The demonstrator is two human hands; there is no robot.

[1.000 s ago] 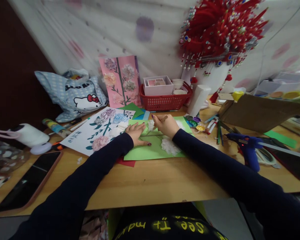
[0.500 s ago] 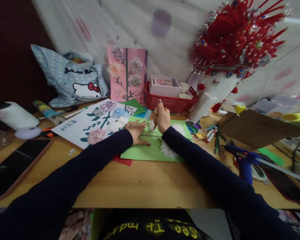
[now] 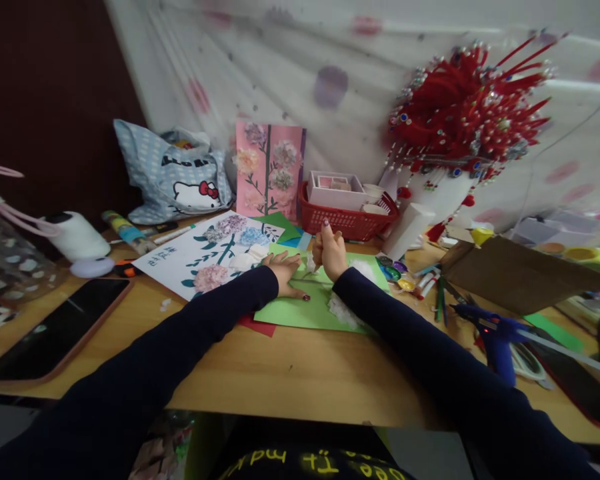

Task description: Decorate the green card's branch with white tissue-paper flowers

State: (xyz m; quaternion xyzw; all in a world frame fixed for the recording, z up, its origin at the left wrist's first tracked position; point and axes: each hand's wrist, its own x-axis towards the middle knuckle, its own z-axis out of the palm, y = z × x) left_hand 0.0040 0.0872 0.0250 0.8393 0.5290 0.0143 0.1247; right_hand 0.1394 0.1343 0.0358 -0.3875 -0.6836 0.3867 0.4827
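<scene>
Flat on the left part of a light green sheet of paper (image 3: 293, 315) lies my left hand (image 3: 284, 273), fingers spread and holding nothing. My right hand (image 3: 331, 253) is closed in a fist, thumb on top, above the middle of the sheet. Whatever it grips is hidden by the fingers. Just below the fist is a small white crumpled piece (image 3: 311, 264), close to a drawn dark stem. White ruffled paper flowers (image 3: 344, 311) lie on the sheet, partly behind my right forearm. Left of my hands is a white sheet (image 3: 165, 267) with paper flowers and painted leaves.
A red basket (image 3: 325, 217) and a pink flower picture (image 3: 254, 183) stand at the back. Paint pots (image 3: 391, 272), markers (image 3: 427, 285) and a blue glue gun (image 3: 495, 333) lie to the right. A phone (image 3: 55, 330) lies left; a red beaded headdress (image 3: 465, 113) stands back right.
The camera view has swung, so everything appears lower and most things farther right. Both hands keep nearly the same places and poses over the green paper.
</scene>
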